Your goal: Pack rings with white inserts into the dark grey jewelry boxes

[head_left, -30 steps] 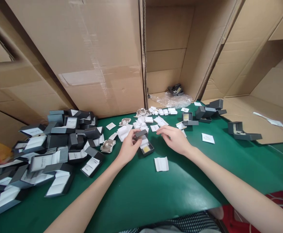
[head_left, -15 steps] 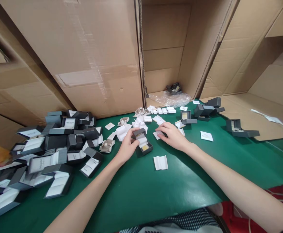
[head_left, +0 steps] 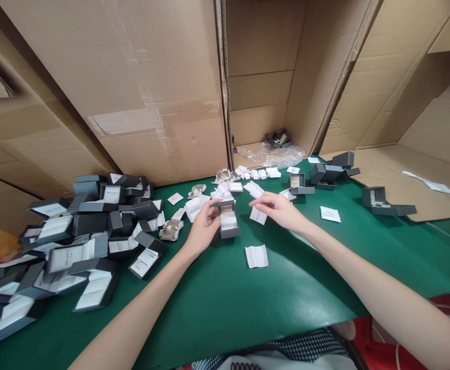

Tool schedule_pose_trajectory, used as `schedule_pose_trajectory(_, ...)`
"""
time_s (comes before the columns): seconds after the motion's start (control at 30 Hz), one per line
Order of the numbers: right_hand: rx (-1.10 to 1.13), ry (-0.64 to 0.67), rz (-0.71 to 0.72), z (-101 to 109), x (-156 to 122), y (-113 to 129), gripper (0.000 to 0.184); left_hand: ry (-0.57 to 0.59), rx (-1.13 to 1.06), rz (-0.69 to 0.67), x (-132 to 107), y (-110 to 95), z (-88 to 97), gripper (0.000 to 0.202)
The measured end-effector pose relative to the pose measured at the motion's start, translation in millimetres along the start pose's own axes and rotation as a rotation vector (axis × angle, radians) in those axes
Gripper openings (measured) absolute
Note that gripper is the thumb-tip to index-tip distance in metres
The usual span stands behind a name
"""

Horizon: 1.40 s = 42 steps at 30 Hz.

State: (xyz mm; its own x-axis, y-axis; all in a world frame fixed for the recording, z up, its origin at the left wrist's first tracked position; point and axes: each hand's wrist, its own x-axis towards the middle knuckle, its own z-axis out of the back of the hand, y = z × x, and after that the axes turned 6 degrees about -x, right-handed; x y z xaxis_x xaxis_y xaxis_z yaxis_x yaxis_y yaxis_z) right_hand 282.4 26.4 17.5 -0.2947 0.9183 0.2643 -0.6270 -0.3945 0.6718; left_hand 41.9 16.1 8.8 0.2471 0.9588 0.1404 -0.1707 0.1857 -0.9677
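One matte-dark, rectangular box (head_left: pixel 229 226), open and white inside, is clamped in the left hand (head_left: pixel 204 226); the right hand (head_left: pixel 279 209) pinches a flat white card (head_left: pixel 258 216).

The small dark box (head_left: pixel 230 234) has been turned round in the left hand (head_left: pixel 204 226): its yellowish piece (head_left: pixel 225 208), which was seen toward the near edge of the table (head_left: pixel 279 288), is now seen toward the far edge. By the right hand (head_left: pixel 281 209), empty one second ago, a white card (head_left: pixel 258 216) has been taken at its upper edge and tilted up.
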Motion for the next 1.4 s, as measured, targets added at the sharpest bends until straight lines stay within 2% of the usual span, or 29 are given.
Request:
schedule_pose_trajectory(0.4,0.327,-0.009,-0.168,-10,-1,-2,0.026,0.017,0.044,-0.012,-3,0,0.2,0.046)
schedule_pose_trajectory(0.53,0.216,-0.039,-0.17,-10,-2,0,0.023,0.017,0.063,-0.02,-2,0,0.0,0.046)
schedule_pose_trajectory(0.63,0.052,-0.039,-0.106,-10,-3,5,0.021,0.02,0.069,-0.016,-2,-1,-0.4,0.047)
schedule_pose_trajectory(0.8,0.022,0.127,-0.054,-10,-5,8,0.02,0.009,0.065,-0.008,-3,-5,-1.7,0.048)
schedule_pose_trajectory(0.93,0.05,0.183,-0.053,-7,-6,9,0.025,0.012,0.073,-0.016,-3,-5,-1.9,0.047)
schedule_pose_trajectory(1.07,-0.032,0.273,0.058,-4,-7,12,0.033,0.007,0.089,-0.023,-3,-4,-1.7,0.048)
schedule_pose_trajectory(1.17,-0.087,0.321,0.134,-3,-9,14,0.029,0.007,0.092,-0.033,-4,-3,-1.5,0.048)
schedule_pose_trajectory(1.4,-0.044,0.377,0.103,-1,-11,17,0.022,-0.003,0.126,-0.05,-4,-3,-1.4,0.047)
